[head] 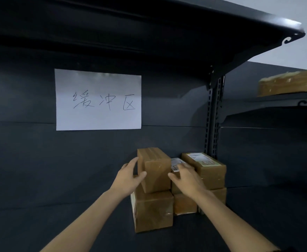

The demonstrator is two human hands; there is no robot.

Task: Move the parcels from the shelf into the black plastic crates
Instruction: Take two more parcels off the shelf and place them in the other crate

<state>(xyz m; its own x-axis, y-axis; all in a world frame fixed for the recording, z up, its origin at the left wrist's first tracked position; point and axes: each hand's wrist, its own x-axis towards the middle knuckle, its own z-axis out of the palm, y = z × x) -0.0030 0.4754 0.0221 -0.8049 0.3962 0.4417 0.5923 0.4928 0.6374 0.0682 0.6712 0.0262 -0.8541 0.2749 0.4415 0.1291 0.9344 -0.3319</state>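
Both hands clasp the top parcel, a plain brown taped carton standing on end. The left hand lays its fingers along the carton's left side with the thumb hooked onto the front face. The right hand sets its thumb on the front right edge, and its fingers reach back along the right side.

This carton stands on a larger lower parcel, the front-most piece of a small stack. The stack sits on the bottom shelf board toward its right end, near the back panel. Just right of the held carton, touching or nearly touching it, lies a parcel with a white label, partly hidden by the right hand. Beyond it a labelled parcel lies flat at the top of the stack's right side, with more brown cartons under it. That right side stands close to the slotted upright that bounds the bay.

Left of the stack the board runs wide toward the left edge of the view, and in front of the stack it runs on toward the person. Overhead there is tall open room up to the upper shelf. A white paper sign with handwritten characters hangs on the back panel, up and left of the stack.

In the next bay to the right, a higher shelf carries another brown parcel.
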